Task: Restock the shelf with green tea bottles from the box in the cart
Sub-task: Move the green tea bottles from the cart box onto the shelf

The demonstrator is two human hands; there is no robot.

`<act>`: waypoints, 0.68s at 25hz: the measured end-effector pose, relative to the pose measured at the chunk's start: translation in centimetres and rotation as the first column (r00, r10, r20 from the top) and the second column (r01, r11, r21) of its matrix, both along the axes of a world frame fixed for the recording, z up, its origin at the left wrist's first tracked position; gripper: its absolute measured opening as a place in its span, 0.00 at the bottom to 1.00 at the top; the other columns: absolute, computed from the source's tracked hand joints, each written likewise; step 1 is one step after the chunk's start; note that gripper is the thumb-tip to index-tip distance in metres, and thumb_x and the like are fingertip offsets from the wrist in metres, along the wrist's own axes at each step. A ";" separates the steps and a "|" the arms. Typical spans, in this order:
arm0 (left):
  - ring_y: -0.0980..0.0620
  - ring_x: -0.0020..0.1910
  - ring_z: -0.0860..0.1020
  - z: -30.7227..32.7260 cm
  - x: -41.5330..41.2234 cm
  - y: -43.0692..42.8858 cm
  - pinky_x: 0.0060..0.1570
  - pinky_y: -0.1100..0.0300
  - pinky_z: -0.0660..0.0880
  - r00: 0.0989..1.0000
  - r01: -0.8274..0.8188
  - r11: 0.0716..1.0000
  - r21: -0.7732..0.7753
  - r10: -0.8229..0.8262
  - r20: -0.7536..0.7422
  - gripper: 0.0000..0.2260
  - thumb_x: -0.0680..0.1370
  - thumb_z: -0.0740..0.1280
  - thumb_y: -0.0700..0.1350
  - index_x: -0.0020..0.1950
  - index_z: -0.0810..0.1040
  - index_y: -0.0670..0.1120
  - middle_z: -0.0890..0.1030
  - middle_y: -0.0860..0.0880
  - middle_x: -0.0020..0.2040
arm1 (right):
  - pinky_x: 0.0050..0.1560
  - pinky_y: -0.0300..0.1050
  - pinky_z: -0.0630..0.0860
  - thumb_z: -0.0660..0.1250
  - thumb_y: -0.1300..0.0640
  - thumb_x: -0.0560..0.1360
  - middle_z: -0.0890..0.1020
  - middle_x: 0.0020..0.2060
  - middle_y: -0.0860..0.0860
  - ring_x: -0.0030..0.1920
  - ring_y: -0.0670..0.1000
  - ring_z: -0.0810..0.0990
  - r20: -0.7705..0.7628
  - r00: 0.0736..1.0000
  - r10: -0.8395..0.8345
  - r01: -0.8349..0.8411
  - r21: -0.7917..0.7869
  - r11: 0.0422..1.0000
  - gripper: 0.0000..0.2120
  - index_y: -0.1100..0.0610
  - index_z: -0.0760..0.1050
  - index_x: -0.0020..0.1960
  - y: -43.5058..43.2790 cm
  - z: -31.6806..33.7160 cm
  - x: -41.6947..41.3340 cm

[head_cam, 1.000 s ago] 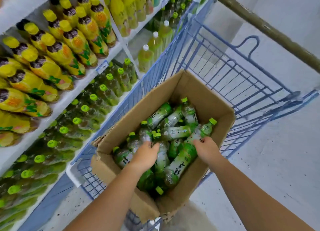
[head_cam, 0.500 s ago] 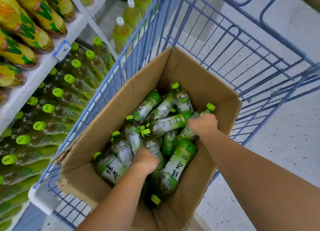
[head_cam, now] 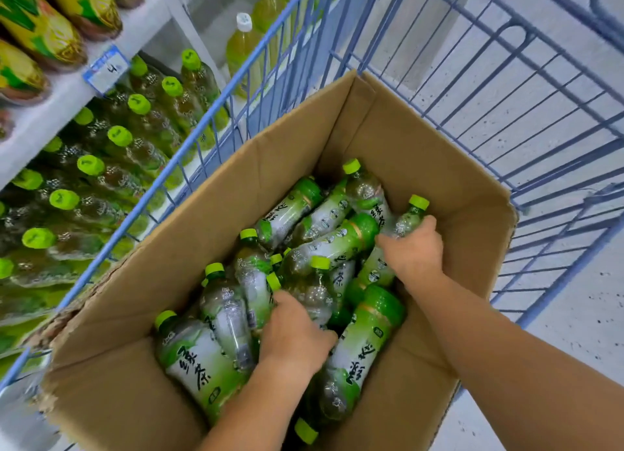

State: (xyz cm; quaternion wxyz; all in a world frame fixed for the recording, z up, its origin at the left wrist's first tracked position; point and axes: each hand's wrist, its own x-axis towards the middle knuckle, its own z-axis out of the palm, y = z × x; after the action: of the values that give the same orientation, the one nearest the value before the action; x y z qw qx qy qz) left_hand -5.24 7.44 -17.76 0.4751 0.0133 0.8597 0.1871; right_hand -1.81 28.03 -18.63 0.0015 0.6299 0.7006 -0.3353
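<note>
Green tea bottles (head_cam: 297, 214) lie jumbled on their sides in the box (head_cam: 422, 139), which sits in the cart (head_cam: 506, 119) — none stands upright, and their caps point every which way. The right hand (head_cam: 413, 251) is down by the box's right wall, fingers curled round the corner bottle (head_cam: 407, 219) just below its neck. That bottle's long axis runs from the middle of the box toward the right wall, with the green cap outermost and clear of the hand; its lower body is hidden under the palm and the bottles beside it. The left hand (head_cam: 297, 332) is nearer the box's near wall, at the middle of the pile. Its fingers bend down over the middle bottle (head_cam: 312, 292), whose cap points toward the box's far wall. How far those fingers reach underneath cannot be seen. Both grips look closed on a bottle rather than spread. The shelf (head_cam: 44, 123) lies left of the box, beyond the cart's left wire side, with shelved bottles (head_cam: 135, 146) in rows below it. By my reckoning the left hand is the nearer to it, so its bottle has the shorter way — up out of the box first, over the wire, then turned upright to join the rows.
</note>
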 end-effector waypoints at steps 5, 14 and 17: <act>0.49 0.45 0.77 0.4 -1.1 0.5 0.40 0.54 0.76 0.994 0.104 0.993 0.051 -0.102 -0.049 0.27 0.65 0.76 0.55 0.55 0.65 0.50 0.76 0.53 0.44 | 0.42 0.38 0.71 0.83 0.57 0.59 0.76 0.46 0.42 0.47 0.48 0.77 -0.236 0.959 0.158 -0.164 -0.008 0.986 0.37 0.52 0.67 0.62 0.1 -0.1 -0.9; 0.67 0.37 0.79 3.1 -4.7 0.7 0.38 0.59 0.75 0.946 -0.300 0.877 0.375 0.324 0.000 0.19 0.58 0.72 0.58 0.48 0.76 0.63 0.83 0.65 0.41 | 0.64 0.51 0.77 0.82 0.59 0.65 0.84 0.57 0.46 0.56 0.45 0.83 -0.513 0.836 0.197 -0.349 -0.220 0.911 0.35 0.51 0.73 0.69 -0.6 0.2 -2.0; 0.65 0.34 0.80 4.2 -5.2 0.0 0.35 0.60 0.74 0.906 -0.384 0.807 0.448 0.423 0.015 0.19 0.60 0.73 0.57 0.49 0.77 0.60 0.84 0.64 0.40 | 0.59 0.51 0.80 0.84 0.52 0.62 0.85 0.56 0.48 0.56 0.48 0.84 -0.532 0.829 0.172 -0.340 -0.235 0.910 0.35 0.52 0.77 0.67 -0.6 1.8 -2.8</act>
State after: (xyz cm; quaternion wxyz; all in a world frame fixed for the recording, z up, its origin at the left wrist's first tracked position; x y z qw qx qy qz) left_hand -10.41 7.45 -13.57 0.3718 -0.0545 0.7971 0.4726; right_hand -4.61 27.41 -16.81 -0.0323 0.4112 0.6920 -0.5925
